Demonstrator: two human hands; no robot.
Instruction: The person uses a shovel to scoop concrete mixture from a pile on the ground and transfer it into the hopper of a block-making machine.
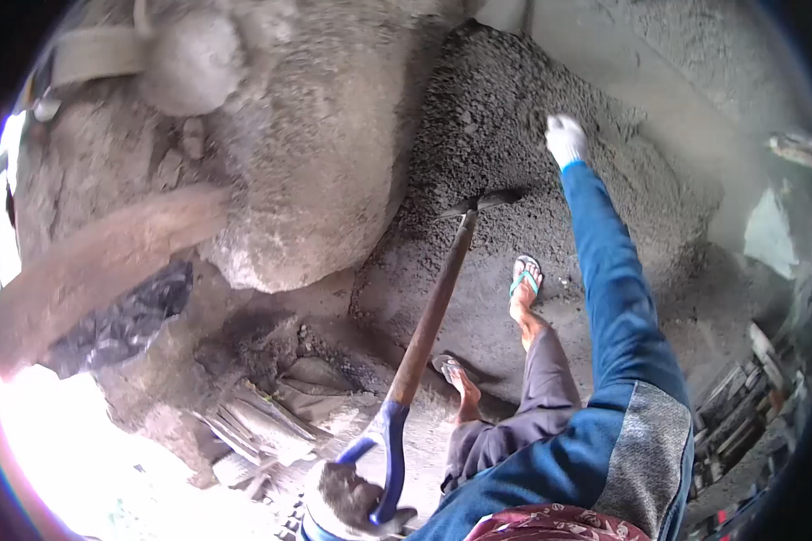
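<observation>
A shovel [438, 311] with a wooden shaft and a blue D-shaped handle runs from the bottom of the view up to its blade, which rests at the edge of a dark, grainy heap [478, 99]. My left hand [347, 500], in a dirty glove, is wrapped round the blue handle at the bottom. My right arm, in a blue sleeve, is stretched out over the heap. At its end my right hand [566, 140], in a white glove, is closed, away from the shaft; whether it holds anything is too small to tell.
A large boulder [307, 180] stands left of the heap. Split wood [262, 424] lies at lower left, more wood [740, 415] at lower right. Black plastic [135, 316] is at far left. My sandalled feet are on the ground below the heap.
</observation>
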